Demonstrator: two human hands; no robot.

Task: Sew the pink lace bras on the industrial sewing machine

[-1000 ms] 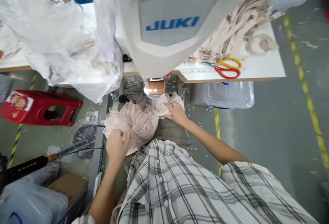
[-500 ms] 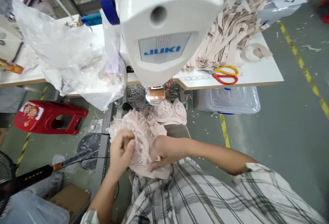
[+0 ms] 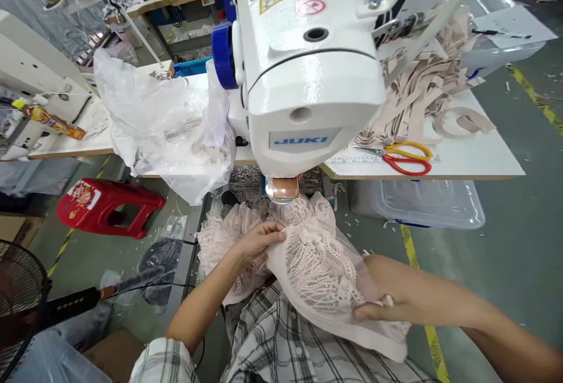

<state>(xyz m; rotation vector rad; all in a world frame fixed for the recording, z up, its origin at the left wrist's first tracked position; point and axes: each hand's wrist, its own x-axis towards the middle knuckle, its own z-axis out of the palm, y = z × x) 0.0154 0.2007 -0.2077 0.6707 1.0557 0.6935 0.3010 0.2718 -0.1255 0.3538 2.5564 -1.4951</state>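
A pale pink lace bra [image 3: 321, 271] is spread out in front of my shirt, below the sewing machine head [image 3: 312, 101]. My left hand [image 3: 259, 241] pinches its upper left edge between thumb and fingers. At the other end my right hand [image 3: 382, 295] is closed on the sheer side, with the thumb in front and most fingers hidden behind the fabric. A small pale bit, too small to name, shows by the right thumb. More gathered lace pieces [image 3: 229, 227] lie in a heap on the left, partly behind my left forearm.
Red and yellow-handled scissors [image 3: 407, 157] rest on the table edge beside heaped beige fabric strips [image 3: 422, 78]. A clear plastic bag [image 3: 162, 113] covers the left tabletop. Below stand a red stool [image 3: 108, 207], a lidded plastic box [image 3: 431, 204] and a fan [image 3: 21, 295].
My hands have moved apart and rightward, stretching a bra out from the lace heap, which now lies to the left. The camera view has shifted, showing more of the machine's top.
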